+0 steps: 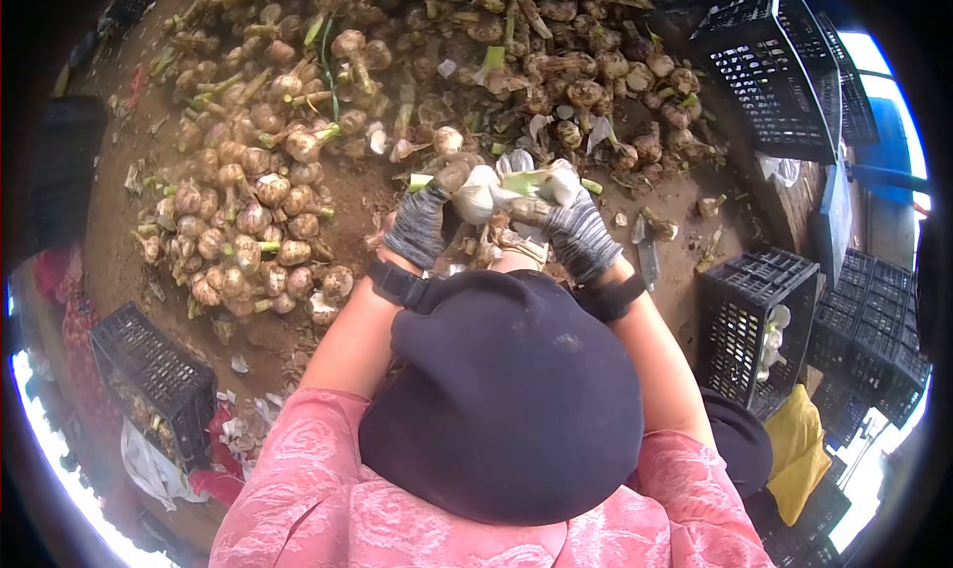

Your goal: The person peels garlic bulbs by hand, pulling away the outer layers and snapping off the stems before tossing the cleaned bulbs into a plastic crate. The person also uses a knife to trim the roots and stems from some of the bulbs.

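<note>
Nearest the camera is the dark cap point(511, 394) of the person, with pink sleeves point(328, 489) at either side and both bare forearms reaching away toward the ground. Just past the cap the two gloved hands meet over the dirt floor point(357, 211). The left hand point(422, 225) is closed around a garlic bulb point(476, 193), its fingers point(437, 193) wrapped on the bulb's near-left side; the right hand point(576, 232) is closed on the green stalk end point(531, 183) and a second pale bulb point(562, 181) just beside the first. The held garlic lies crosswise between the hands, its long axis running left to right, bulb toward the left hand and stalk toward the right, so both hands are touching it and neither is nearer. A small knife point(647, 255) lies on the floor just right of the right hand. Farther off, a heap of unpeeled garlic point(248, 220) spreads to the left and across the far side. Black plastic crates point(749, 320) stand to the right, another crate point(154, 379) at the near left.
</note>
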### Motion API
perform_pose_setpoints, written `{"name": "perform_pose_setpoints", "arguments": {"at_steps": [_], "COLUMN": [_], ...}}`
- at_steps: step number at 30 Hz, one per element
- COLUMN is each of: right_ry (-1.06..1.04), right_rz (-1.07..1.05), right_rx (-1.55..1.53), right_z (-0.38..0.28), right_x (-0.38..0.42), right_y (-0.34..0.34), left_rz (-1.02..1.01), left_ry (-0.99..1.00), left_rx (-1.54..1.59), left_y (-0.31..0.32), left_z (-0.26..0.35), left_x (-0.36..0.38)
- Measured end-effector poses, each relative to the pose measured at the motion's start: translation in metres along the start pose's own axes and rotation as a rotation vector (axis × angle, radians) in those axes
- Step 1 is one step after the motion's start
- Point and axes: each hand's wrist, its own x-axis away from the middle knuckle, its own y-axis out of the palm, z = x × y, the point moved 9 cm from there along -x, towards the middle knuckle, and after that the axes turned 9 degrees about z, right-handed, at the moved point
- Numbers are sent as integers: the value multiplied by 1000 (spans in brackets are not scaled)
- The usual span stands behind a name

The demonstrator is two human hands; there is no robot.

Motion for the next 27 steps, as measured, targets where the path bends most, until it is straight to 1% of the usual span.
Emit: {"name": "perform_pose_setpoints", "arguments": {"at_steps": [2,3,4,6,7,9,10,11,12,14,16,17,18,20,21,22,23,24,25,26,27], "right_ry": [26,77,78,260,259,120,52,91,9,-16,95,93,97,-450,-227,-259,-223,-378,-400,-364,-284], "right_rz": [102,2,1,-13,-13,105,163,146,101,21,-187,-181,-177,167,-43,29,-69,131,148,162,166], "right_rx": [-533,-663,-663,-974,-974,-429,-154,-147,369,712,979,1216,1215,860,543,482,326,451,461,489,607], "right_z": [5,6,11,31,33,36,35,42,39,43,45,31,32,-24,-21,-32,-23,-36,-27,-21,-22], "right_x": [-3,-2,-2,1,0,-7,-8,-7,-9,-9,-7,-1,1,6,2,6,2,0,-2,-6,-6], "right_y": [-4,0,-5,-4,-4,-18,-25,-25,-26,-20,-5,-7,-4,-3,11,9,22,13,1,-16,-43], "left_rz": [4,-73,-291,-297,-298,-373,-375,-313,-249,-241,-108,-27,-30,-62,18,-35,-265,-364,-524,-660,-611], "left_ry": [6,-28,-71,-88,-88,74,71,3,-64,-63,13,2,-3,36,127,97,113,346,135,-68,-122], "left_rx": [54,198,302,438,437,372,372,434,495,538,476,471,471,277,16,-85,-431,-424,-301,-196,-116], "left_y": [-1,3,17,13,13,18,18,12,6,-4,-4,-17,-22,-23,-6,17,17,-14,46,93,72], "left_z": [-1,-1,5,7,7,20,20,17,15,18,31,29,27,17,19,12,3,-17,-18,-2,-3], "left_x": [0,-3,1,6,4,3,5,4,3,0,3,-2,-4,-12,4,16,12,-9,16,48,46]}}
